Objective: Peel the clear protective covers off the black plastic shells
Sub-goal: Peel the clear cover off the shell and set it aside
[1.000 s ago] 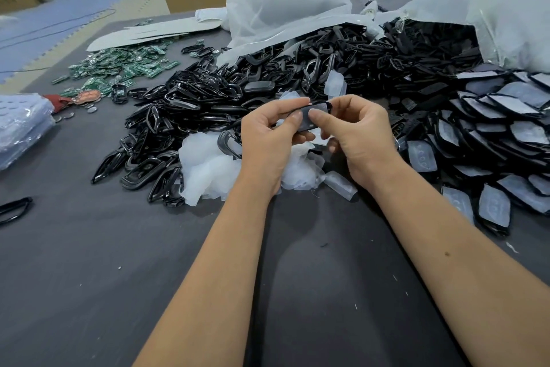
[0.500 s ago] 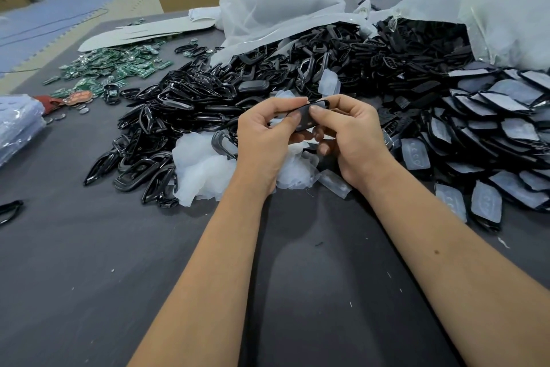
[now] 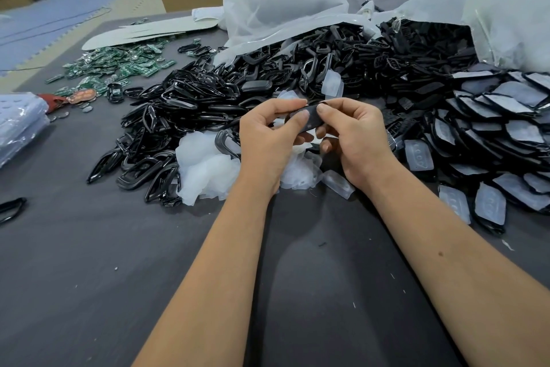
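1. A single black shell (image 3: 309, 120) is held up between both hands, above the heap of peeled clear covers (image 3: 205, 167) on the grey table (image 3: 89, 277).
2. Left hand (image 3: 268, 140): fingers curled, the shell's left end pinched between thumb and forefinger.
3. Right hand (image 3: 354, 134): fingers curled, the right end pinched; the forefinger tip is laid on the top face near the edge.
4. Whether a cover remains on this shell cannot be told; the face reads dark and slightly glossy.
5. Handling, judged: the shell is likely light, stiff and smooth, so a slip is possible; it is best held by its rim. The cover is thin and limp, best lifted at a corner with a fingernail.
6. Shells with covers on (image 3: 488, 203) are stacked at the right; loose black frames (image 3: 184, 110) are piled at the left.
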### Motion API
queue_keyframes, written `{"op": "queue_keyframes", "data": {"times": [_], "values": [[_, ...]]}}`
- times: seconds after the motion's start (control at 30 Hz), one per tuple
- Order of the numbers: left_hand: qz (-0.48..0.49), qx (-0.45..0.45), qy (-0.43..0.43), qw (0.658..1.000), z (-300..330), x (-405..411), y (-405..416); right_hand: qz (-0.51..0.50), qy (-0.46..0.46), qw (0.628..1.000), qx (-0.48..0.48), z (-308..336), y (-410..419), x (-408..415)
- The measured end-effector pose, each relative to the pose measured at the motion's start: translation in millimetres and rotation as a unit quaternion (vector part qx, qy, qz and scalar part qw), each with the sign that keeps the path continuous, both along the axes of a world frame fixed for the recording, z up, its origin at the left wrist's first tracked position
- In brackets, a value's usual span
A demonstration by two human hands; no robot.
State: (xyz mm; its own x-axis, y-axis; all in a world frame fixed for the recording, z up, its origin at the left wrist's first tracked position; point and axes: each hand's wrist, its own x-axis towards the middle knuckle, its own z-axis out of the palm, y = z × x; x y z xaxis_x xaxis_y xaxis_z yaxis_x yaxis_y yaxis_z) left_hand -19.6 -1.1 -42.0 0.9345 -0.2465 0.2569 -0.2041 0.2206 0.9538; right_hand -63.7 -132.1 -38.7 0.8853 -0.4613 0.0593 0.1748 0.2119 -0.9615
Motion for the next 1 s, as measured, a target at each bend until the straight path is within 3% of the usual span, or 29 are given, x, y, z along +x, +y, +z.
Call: {"op": "queue_keyframes", "data": {"times": [0.23, 0.43, 0.63, 0.83, 1.0], "values": [[0.003, 0.009, 0.005, 1.000, -1.7, 1.5, -0.5, 0.003, -0.011, 1.000, -0.008, -1.0, 0.1, -0.2], [-0.013, 0.000, 0.016, 1.000, 0.0, 2.5, -0.2, 0.019, -0.003, 0.998, 0.055, 0.8, -3.1, 0.7], [0.011, 0.024, 0.017, 1.000, -3.2, 4.3, -2.4, -0.050, 0.017, 0.996, -0.073, -4.2, 2.2, 3.4], [0.009, 0.016, 0.019, 1.000, -2.4, 3.8, -1.0, -0.017, -0.011, 0.994, -0.104, -5.3, 4.0, 2.1], [-0.009, 0.013, 0.014, 1.000, -0.7, 3.0, 0.0, 0.018, -0.003, 1.000, 0.003, -3.4, -0.4, 2.5]]}}
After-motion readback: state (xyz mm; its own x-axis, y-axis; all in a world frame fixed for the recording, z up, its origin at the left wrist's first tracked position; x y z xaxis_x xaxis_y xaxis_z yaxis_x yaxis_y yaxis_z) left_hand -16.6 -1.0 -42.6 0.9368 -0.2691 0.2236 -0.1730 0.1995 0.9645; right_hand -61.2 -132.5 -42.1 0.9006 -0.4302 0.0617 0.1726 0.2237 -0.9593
